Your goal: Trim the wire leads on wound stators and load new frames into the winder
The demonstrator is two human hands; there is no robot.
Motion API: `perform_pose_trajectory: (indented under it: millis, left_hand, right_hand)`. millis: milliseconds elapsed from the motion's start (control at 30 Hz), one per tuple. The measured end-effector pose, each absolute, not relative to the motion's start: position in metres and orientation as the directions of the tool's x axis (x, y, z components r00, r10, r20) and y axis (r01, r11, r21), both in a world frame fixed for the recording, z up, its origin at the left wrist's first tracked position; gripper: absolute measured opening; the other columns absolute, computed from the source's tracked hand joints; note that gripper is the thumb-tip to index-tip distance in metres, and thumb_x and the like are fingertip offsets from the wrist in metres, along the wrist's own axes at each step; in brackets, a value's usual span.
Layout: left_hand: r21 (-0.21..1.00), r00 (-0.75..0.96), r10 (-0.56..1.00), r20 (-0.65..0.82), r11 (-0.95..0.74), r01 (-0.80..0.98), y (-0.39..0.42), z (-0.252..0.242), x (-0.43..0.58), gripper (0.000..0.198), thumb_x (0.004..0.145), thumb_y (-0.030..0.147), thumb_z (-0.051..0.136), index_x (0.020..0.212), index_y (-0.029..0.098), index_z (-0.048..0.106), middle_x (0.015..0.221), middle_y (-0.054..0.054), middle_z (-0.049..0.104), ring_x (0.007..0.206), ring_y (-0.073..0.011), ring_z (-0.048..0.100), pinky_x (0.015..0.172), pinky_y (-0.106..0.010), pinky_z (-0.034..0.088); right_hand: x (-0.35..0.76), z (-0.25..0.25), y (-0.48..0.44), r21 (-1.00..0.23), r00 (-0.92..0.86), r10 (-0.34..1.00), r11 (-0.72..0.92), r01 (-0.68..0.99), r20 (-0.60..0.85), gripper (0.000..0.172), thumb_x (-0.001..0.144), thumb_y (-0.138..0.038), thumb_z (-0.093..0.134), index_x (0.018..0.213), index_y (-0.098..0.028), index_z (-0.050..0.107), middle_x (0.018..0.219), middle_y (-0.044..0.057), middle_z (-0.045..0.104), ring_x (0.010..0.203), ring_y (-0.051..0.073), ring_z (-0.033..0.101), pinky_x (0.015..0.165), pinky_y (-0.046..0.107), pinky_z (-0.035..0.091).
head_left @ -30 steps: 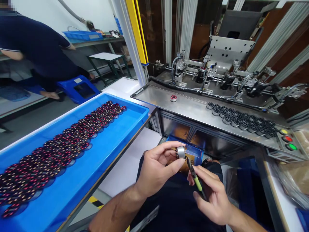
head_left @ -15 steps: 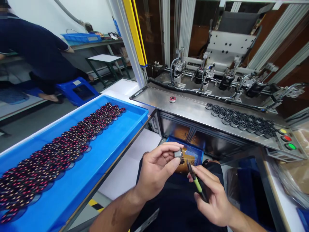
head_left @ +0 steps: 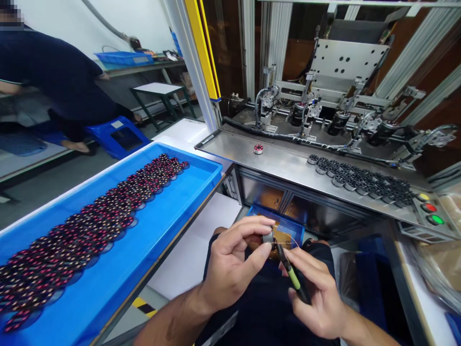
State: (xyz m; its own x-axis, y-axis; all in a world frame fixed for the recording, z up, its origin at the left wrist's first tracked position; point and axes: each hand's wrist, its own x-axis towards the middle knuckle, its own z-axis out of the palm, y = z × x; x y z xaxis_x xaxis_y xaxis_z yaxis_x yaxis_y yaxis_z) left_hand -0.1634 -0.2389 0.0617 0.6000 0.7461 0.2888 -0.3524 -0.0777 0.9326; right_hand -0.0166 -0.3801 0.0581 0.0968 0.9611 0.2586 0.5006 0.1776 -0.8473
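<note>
**Metal part (head_left: pixel 267 237) beside pliers (head_left: pixel 294 278)**

At near centre, the metal part is pinched in the left hand (head_left: pixel 232 262); seemingly light and stiff, it is best gripped by its outer side. Rightward, the pliers are grasped by the right hand (head_left: pixel 320 293).

No lettering can be read. The white label (head_left: pixel 117 124) on the blue stool (head_left: pixel 107 137), at ten o'clock, is too small; yellow-and-black hazard tape (head_left: pixel 144 306) crosses the floor (head_left: pixel 125 318) at seven.

From afar, I count three push buttons (head_left: pixel 429 207) beside the steel ledge (head_left: pixel 283 162) and one red-topped stator (head_left: pixel 258 149) on it. In front of that ledge: one motor part (head_left: pixel 268 237), one pair of pliers (head_left: pixel 293 278).
</note>
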Motion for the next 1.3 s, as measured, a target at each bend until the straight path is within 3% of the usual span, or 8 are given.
perform_pose_trajectory:
  millis: [167, 400, 667, 867, 967, 1100, 1300]
  left_hand:
    - [0.932, 0.597, 0.738, 0.316, -0.122, -0.342, -0.238, 0.062, -0.163, 0.03, 0.085, 0.007, 0.064, 0.107, 0.027, 0.069, 0.116, -0.004, 0.068, 0.114, -0.0185, 0.061, 0.1, -0.029, 0.049]
    - [0.93, 0.6, 0.719, 0.351, -0.194, -0.311, -0.242, 0.064, -0.168, 0.035, 0.084, 0.006, 0.064, 0.11, 0.03, 0.067, 0.117, -0.003, 0.067, 0.111, -0.018, 0.063, 0.094, -0.026, 0.053]
    - [0.923, 0.614, 0.691, 0.381, -0.244, -0.297, -0.243, 0.064, -0.17, 0.037, 0.081, 0.004, 0.065, 0.109, 0.029, 0.067, 0.114, -0.004, 0.068, 0.111, -0.0193, 0.063, 0.095, -0.029, 0.053]
    - [0.913, 0.643, 0.649, 0.406, -0.252, -0.322, -0.239, 0.061, -0.169, 0.034, 0.083, 0.006, 0.065, 0.11, 0.027, 0.065, 0.125, -0.007, 0.062, 0.113, -0.0214, 0.062, 0.095, -0.032, 0.054]
    - [0.856, 0.601, 0.61, 0.516, -0.362, -0.368, -0.235, 0.055, -0.168, 0.038, 0.08, 0.005, 0.068, 0.113, 0.024, 0.063, 0.132, -0.01, 0.056, 0.115, -0.0237, 0.062, 0.096, -0.036, 0.055]
    - [0.779, 0.491, 0.608, 0.624, -0.531, -0.333, -0.23, 0.047, -0.167, 0.061, 0.072, 0.004, 0.077, 0.127, 0.019, 0.055, 0.129, -0.015, 0.057, 0.122, -0.0299, 0.057, 0.1, -0.046, 0.055]
    - [0.628, 0.47, 0.465, 0.75, -0.724, -0.285, -0.227, 0.05, -0.166, 0.051, 0.073, -0.002, 0.074, 0.12, 0.011, 0.062, 0.131, -0.014, 0.054, 0.108, -0.0192, 0.065, 0.097, -0.031, 0.058]
  right_hand:
    - [-0.015, 0.052, -0.386, -0.827, 0.133, 0.96, 0.135, 0.546, 0.245, 0.077, 0.073, -0.002, 0.052, 0.144, -0.032, 0.041, 0.084, 0.003, 0.06, 0.074, 0.017, 0.059, 0.066, 0.03, 0.053]
    - [-0.017, 0.059, -0.381, -0.844, 0.129, 0.959, 0.154, 0.513, 0.253, 0.077, 0.075, -0.007, 0.052, 0.148, -0.029, 0.036, 0.101, 0.007, 0.057, 0.092, 0.018, 0.06, 0.084, 0.036, 0.056]
    - [-0.018, 0.058, -0.383, -0.825, 0.133, 0.954, 0.157, 0.542, 0.269, 0.077, 0.074, -0.005, 0.053, 0.146, -0.031, 0.039, 0.085, 0.004, 0.056, 0.079, 0.017, 0.059, 0.072, 0.032, 0.056]
    - [-0.012, 0.055, -0.386, -0.877, 0.229, 0.961, 0.025, 0.479, 0.153, 0.068, 0.08, -0.008, 0.054, 0.141, -0.037, 0.044, 0.085, 0.001, 0.059, 0.08, 0.015, 0.062, 0.074, 0.028, 0.054]
    - [-0.005, 0.056, -0.387, -0.922, 0.273, 0.962, -0.095, 0.376, 0.012, 0.063, 0.084, -0.012, 0.054, 0.14, -0.036, 0.045, 0.094, 0.002, 0.062, 0.08, 0.013, 0.061, 0.078, 0.028, 0.054]
    - [-0.001, 0.061, -0.397, -0.926, 0.304, 0.948, -0.194, 0.323, -0.093, 0.061, 0.083, -0.012, 0.054, 0.14, -0.032, 0.048, 0.098, 0.004, 0.064, 0.082, 0.013, 0.062, 0.081, 0.028, 0.054]
    - [-0.008, 0.085, -0.409, -0.941, 0.353, 0.934, -0.163, 0.296, -0.051, 0.066, 0.078, -0.007, 0.056, 0.136, -0.038, 0.054, 0.094, 0.003, 0.069, 0.079, 0.012, 0.066, 0.079, 0.025, 0.056]
